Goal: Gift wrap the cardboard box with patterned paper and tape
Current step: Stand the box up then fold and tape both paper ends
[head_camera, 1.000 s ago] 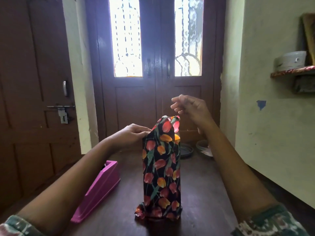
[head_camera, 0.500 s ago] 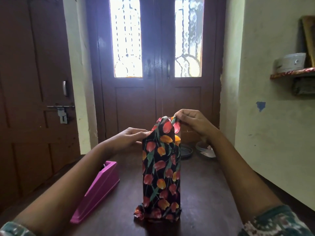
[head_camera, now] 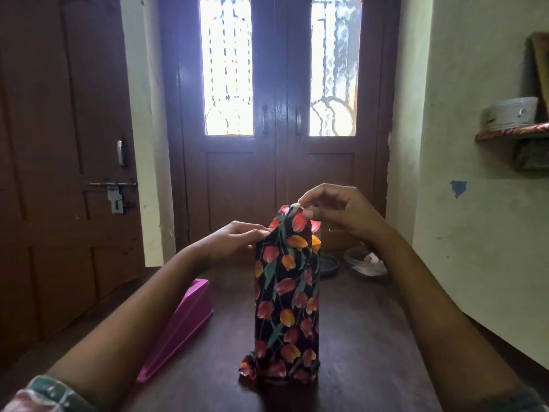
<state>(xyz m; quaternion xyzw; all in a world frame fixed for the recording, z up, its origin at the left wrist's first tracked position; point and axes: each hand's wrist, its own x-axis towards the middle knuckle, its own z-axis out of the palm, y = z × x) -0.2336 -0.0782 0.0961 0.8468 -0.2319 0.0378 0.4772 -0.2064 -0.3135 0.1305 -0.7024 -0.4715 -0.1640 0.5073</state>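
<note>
1. The wrapped box [head_camera: 287,298] stands upright on the dark worktop [head_camera: 365,346], between both forearms, covered in black tulip-patterned paper [head_camera: 282,319].
2. The right hand [head_camera: 335,211] is closed in a pinch on the paper's gathered top end, directly above the box.
3. The left hand [head_camera: 234,239] presses curled fingers against the box's upper left edge.
4. A pink tape dispenser [head_camera: 184,325] lies below the left hand, beside that forearm.
</note>
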